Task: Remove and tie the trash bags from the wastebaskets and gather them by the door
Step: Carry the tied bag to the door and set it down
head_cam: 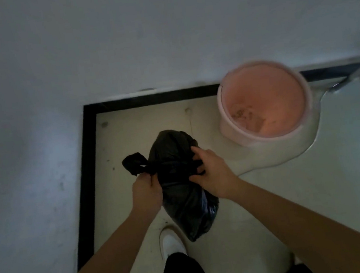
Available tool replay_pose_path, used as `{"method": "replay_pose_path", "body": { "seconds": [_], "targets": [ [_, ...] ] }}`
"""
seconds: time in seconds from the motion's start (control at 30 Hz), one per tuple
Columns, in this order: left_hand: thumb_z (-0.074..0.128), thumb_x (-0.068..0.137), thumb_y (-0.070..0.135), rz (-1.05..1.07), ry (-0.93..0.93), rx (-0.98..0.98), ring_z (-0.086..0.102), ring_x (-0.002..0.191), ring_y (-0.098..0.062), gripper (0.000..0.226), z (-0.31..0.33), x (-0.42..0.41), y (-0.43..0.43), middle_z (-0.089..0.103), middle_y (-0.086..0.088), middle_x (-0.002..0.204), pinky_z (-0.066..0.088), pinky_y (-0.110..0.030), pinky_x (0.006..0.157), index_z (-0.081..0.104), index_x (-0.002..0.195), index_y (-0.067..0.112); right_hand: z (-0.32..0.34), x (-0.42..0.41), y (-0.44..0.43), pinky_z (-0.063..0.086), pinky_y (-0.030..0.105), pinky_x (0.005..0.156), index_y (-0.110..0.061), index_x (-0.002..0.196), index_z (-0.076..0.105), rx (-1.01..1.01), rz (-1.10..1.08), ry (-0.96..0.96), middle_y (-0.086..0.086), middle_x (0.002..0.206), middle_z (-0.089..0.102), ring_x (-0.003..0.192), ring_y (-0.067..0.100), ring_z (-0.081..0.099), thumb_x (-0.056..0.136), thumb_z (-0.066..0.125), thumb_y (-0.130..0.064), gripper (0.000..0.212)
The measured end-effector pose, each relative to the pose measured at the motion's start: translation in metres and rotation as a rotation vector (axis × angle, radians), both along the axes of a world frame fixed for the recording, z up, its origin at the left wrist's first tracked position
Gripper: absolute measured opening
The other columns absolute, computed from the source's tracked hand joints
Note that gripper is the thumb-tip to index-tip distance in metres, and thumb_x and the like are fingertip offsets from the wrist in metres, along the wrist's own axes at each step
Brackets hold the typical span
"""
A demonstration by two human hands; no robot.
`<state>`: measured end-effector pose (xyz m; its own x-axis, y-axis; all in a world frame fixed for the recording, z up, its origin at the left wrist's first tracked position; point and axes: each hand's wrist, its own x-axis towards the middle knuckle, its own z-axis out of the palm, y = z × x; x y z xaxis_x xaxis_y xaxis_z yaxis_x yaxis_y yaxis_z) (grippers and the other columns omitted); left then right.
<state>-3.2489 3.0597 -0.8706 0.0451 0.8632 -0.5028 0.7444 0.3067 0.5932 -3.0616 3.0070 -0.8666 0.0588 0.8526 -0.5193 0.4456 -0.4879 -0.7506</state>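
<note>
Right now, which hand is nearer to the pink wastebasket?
The right hand. It grips the black trash bag on the side facing the pink wastebasket, apart from it. The left hand grips the bag's knotted end on the opposite side, farther away.

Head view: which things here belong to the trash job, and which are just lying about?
Job: black trash bag, gripped by left hand and right hand; pink wastebasket, no liner.
Just there: white shoe; black floor border.
</note>
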Motion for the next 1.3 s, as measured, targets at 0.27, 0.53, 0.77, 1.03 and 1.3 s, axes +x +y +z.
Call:
{"method": "replay_pose_path", "body": {
  "seconds": [0.27,0.53,0.77,1.03,1.3],
  "targets": [
    [0.040,0.097,0.040,-0.246,-0.001,0.226,0.064,0.066,-0.035,0.047,0.280,-0.004,0.012,0.066,-0.018,0.082,0.052,-0.042,0.057,0.064,0.098,0.000,0.304,0.021,0.029,0.041,0.038,0.096,-0.012,0.158,-0.001,0.177,0.449,-0.459,0.016,0.149,0.030,0.122,0.038,0.049,0.103,0.043,-0.020,0.071],
    [0.058,0.096,0.034,-0.252,-0.049,0.633,0.049,0.123,-0.008,0.068,0.564,-0.025,-0.006,0.043,0.009,0.143,0.038,-0.022,0.098,0.025,0.153,0.021,0.573,0.047,0.035,0.047,0.041,0.093,-0.008,0.150,0.033,0.618,0.527,-0.797,0.017,0.133,0.048,0.112,0.038,0.057,0.098,0.053,-0.016,0.056],
    [0.053,0.095,0.047,0.008,0.164,1.065,0.031,0.144,-0.025,0.079,0.650,-0.021,-0.110,0.029,-0.012,0.158,0.031,-0.036,0.112,0.015,0.155,0.012,0.645,0.051,-0.004,0.042,0.033,0.101,-0.008,0.155,0.022,0.892,0.633,-0.794,0.013,0.146,0.038,0.122,0.028,0.050,0.104,0.044,-0.020,0.057],
    [0.039,0.083,0.080,-0.143,0.710,0.692,-0.002,0.153,-0.028,0.099,0.621,-0.028,-0.283,0.004,-0.005,0.166,0.006,-0.060,0.120,-0.003,0.157,0.030,0.621,-0.015,-0.108,0.046,0.034,0.097,-0.007,0.152,0.029,1.001,1.053,-0.527,0.012,0.143,0.040,0.120,0.028,0.053,0.104,0.042,-0.017,0.051],
    [0.059,0.079,0.051,0.155,0.970,0.555,0.067,0.094,-0.026,0.081,0.629,-0.088,-0.488,0.067,-0.002,0.103,0.049,-0.056,0.098,0.028,0.148,0.021,0.634,-0.115,-0.257,0.053,0.034,0.075,-0.008,0.141,0.047,1.302,1.383,-0.386,0.010,0.127,0.057,0.090,0.025,0.065,0.093,0.058,-0.014,0.050]
  ]
}}
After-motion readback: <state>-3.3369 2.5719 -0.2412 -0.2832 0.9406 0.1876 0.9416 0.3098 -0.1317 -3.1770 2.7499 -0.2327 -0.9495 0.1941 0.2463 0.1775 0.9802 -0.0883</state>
